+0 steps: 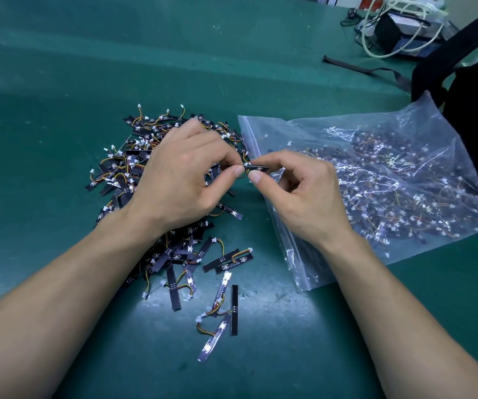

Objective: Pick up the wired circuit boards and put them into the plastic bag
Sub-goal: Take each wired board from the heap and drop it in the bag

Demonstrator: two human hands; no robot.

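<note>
A heap of small black wired circuit boards (122,171) lies on the green mat, with several more scattered nearer me (226,260). My left hand (183,177) is over the heap, its fingers curled around boards and its thumb tip pinching one end of a single black board (256,167). My right hand (298,194) pinches the same board between thumb and forefinger, just at the zip mouth of the clear plastic bag (266,214). The bag lies flat to the right and holds many boards (390,180).
The green work mat (59,96) covers the table. A black bag with straps (468,90) sits behind the plastic bag at the right. A dark box with white cables (399,30) stands at the far right back. A black strap (355,66) lies on the mat.
</note>
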